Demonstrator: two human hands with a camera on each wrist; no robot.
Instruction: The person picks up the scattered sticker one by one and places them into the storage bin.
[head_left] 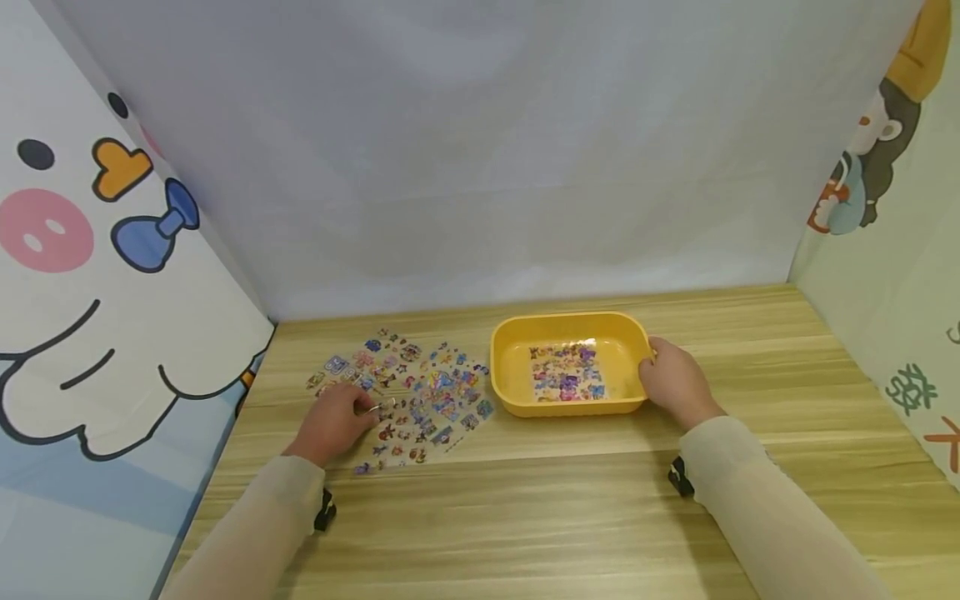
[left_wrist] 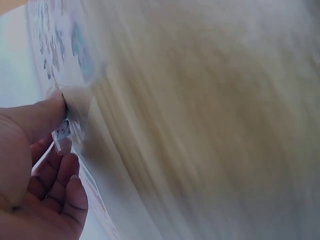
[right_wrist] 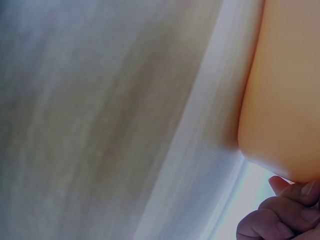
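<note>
Several clear sticker sheets (head_left: 442,392) with small colourful cartoon figures lie overlapping on the table, left of a yellow plastic basin (head_left: 570,408). My left hand (head_left: 341,421) is at their left side, and in the left wrist view its thumb and fingers (left_wrist: 67,192) pinch the edge of one sticker sheet (left_wrist: 62,45). Inside the basin, flat on its floor, lies another sticker sheet (head_left: 567,375). With my right hand (head_left: 675,379) I grip the basin's right end, fingers over the rim. The right wrist view shows curled fingers (right_wrist: 280,215) below the basin wall (right_wrist: 285,90).
The wood-grain table (head_left: 525,517) runs up to a pale cloth backdrop (head_left: 487,167). A cartoon-printed panel (head_left: 90,250) stands along the left side, and another printed panel (head_left: 892,317) borders the right.
</note>
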